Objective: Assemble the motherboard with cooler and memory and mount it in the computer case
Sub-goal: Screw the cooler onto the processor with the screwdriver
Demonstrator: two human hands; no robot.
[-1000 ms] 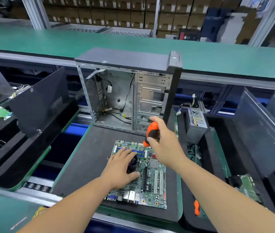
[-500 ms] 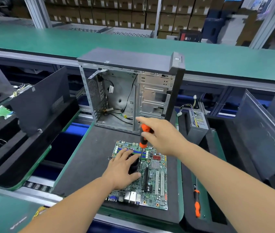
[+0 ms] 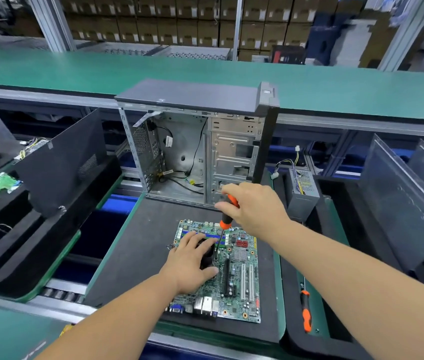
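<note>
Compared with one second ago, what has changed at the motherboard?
The right hand changed its hold on the screwdriver, from fist round the handle to fingertips turning it. The left hand stayed pressed on the cooler; the motherboard and computer case did not move.

Count, from where my fingers sit:
- Motherboard (image 3: 234, 279): one, under my left hand (image 3: 190, 263).
- Cooler (image 3: 207, 255): one, beneath my left fingers.
- Screwdrivers: two; one (image 3: 225, 216) gripped in my right hand (image 3: 255, 209), a second screwdriver (image 3: 305, 310) lying well right of my fingers.
- Computer case (image 3: 200, 141): one, open, just beyond my right fingers.
- Power supply (image 3: 303, 193): one, right of my right hand.
- Loose side panels: one (image 3: 63, 162) far left of my fingers, at least two (image 3: 400, 201) far right.
</note>
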